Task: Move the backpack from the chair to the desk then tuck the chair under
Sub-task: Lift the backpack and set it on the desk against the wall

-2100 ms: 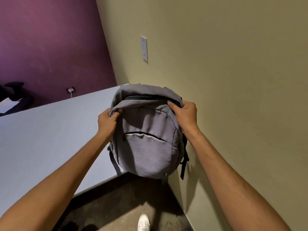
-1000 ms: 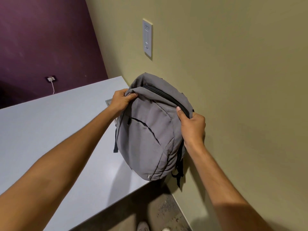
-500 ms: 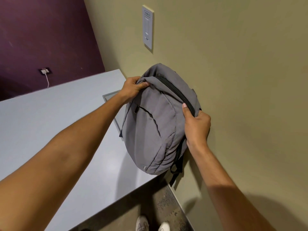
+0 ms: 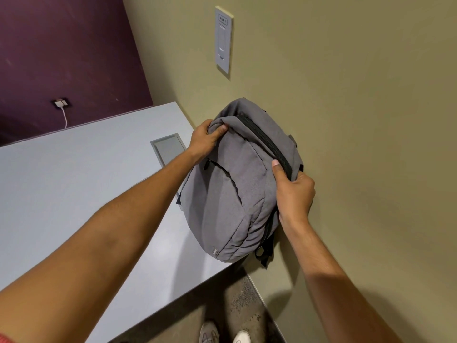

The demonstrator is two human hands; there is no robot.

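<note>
A grey backpack (image 4: 237, 184) with black zips and straps stands on the right end of the pale grey desk (image 4: 74, 184), its back against the olive wall. My left hand (image 4: 206, 139) grips the bag's top left corner. My right hand (image 4: 293, 191) holds its right side beside the main zip, thumb on the fabric. The bag's bottom sits near the desk's front corner, with a black strap hanging past the edge. The chair is not in view.
A grey cable hatch (image 4: 169, 147) is set into the desk left of the bag. A wall plate (image 4: 223, 40) is above it on the olive wall (image 4: 358, 120). A plugged-in socket (image 4: 60, 103) sits on the purple wall. My white shoes (image 4: 225, 334) stand on the dark floor.
Both hands carried the backpack up and forward over the desk's right end, against the wall. The bag has come down onto the desk surface. The hatch has come into view.
</note>
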